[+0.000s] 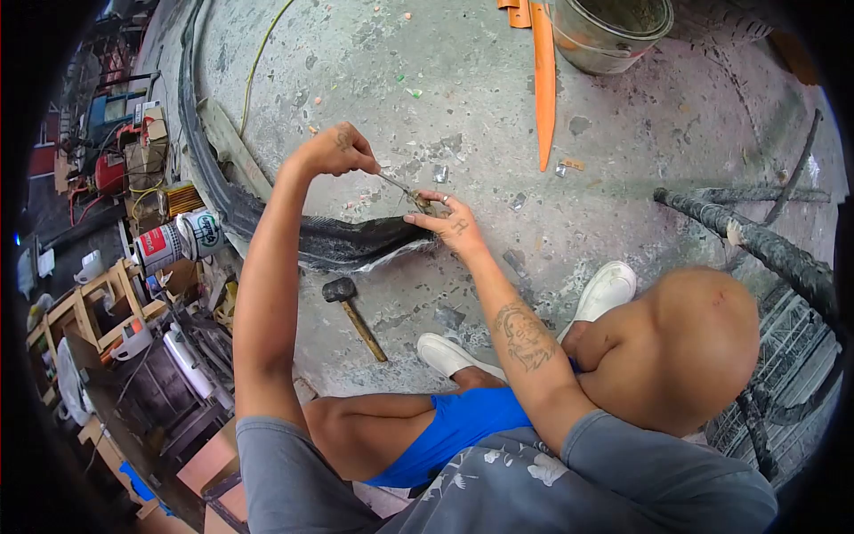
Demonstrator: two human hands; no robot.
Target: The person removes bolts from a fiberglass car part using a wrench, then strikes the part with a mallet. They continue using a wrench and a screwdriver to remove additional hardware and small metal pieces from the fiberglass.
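My left hand (342, 149) is closed in a pinch on the near end of a thin metal rod (394, 182); its exact kind is not clear. The rod slants down to the frayed tip of a long black strip (342, 238), where it meets the fingers of my right hand (452, 224). My right hand grips that tip between thumb and fingers, with a ring on one finger. The strip has a whitish, ragged lower edge and curves away to the upper left along the floor. What lies under the right fingers is partly hidden.
A hammer (354, 316) lies on the stained concrete floor (480, 89). An orange strip (543, 98) and a metal bucket (605, 44) are at the top. Black-coated pipes (756, 240) stand right. Paint cans (160, 247), tools and wooden frames crowd the left. A yellow cord (255, 67) runs upper left.
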